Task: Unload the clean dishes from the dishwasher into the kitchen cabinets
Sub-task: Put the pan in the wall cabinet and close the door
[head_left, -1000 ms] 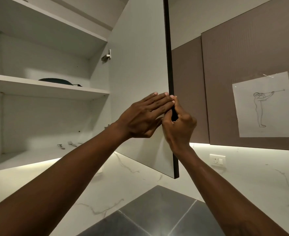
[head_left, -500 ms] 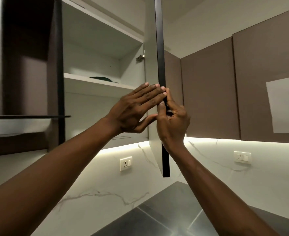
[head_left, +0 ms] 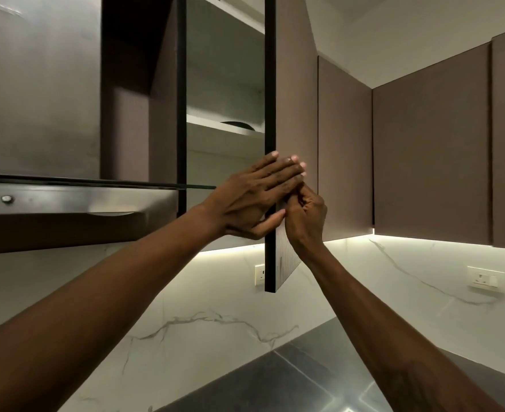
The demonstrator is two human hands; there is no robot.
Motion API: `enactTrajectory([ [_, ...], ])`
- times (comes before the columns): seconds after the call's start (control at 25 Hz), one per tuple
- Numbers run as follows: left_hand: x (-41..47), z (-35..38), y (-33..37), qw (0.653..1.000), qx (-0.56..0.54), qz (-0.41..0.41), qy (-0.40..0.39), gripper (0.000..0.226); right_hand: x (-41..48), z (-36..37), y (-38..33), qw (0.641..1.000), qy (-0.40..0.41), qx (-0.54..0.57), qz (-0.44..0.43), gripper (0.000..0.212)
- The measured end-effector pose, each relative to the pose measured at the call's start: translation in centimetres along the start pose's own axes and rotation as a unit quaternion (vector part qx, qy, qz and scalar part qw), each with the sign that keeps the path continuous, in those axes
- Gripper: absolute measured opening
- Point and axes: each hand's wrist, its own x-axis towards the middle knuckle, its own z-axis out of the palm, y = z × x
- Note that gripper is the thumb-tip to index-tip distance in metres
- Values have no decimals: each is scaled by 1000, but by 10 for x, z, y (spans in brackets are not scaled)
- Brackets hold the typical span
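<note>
The brown cabinet door [head_left: 293, 84] with a black edge stands nearly closed in front of the white wall cabinet [head_left: 221, 99]. My left hand [head_left: 251, 200] lies flat with straight fingers across the door's edge and outer face. My right hand [head_left: 306, 217] has curled fingers pinching the door's edge just below the left fingertips. A dark dish [head_left: 238, 125] rests on the cabinet's middle shelf [head_left: 212, 121], seen through the narrow gap.
A steel range hood [head_left: 67, 200] with two knobs juts out at the left. Closed brown cabinets [head_left: 423, 144] run along the right. Below are a white marble backsplash [head_left: 186, 307] with two sockets [head_left: 486, 277] and a dark countertop [head_left: 275, 388].
The door has swung toward closed, its brown outer face now showing and the cabinet opening narrowed to a slit. Both hands moved with it; the view panned left, revealing the range hood.
</note>
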Motion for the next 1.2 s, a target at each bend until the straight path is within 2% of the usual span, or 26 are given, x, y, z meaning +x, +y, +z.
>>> enactTrajectory([
  [0.2, -20, 22, 0, 996, 52, -45, -62, 70, 1, 10, 32, 993, -103, -52, -28, 20],
  [0.32, -40, 27, -7, 991, 64, -66, -96, 72, -3, 27, 53, 984, -152, -82, -31, 45],
  [0.52, -61, 48, -10, 956, 183, -121, -194, 77, -13, 69, 68, 969, -202, -127, -60, 60],
  [0.88, -84, 78, -33, 932, 182, -198, -242, 76, -9, 107, 87, 945, -247, -202, -72, 65],
  [1.2, -92, 113, -50, 890, 193, -265, -316, 79, -11, 144, 100, 936, -270, -219, -56, 69],
])
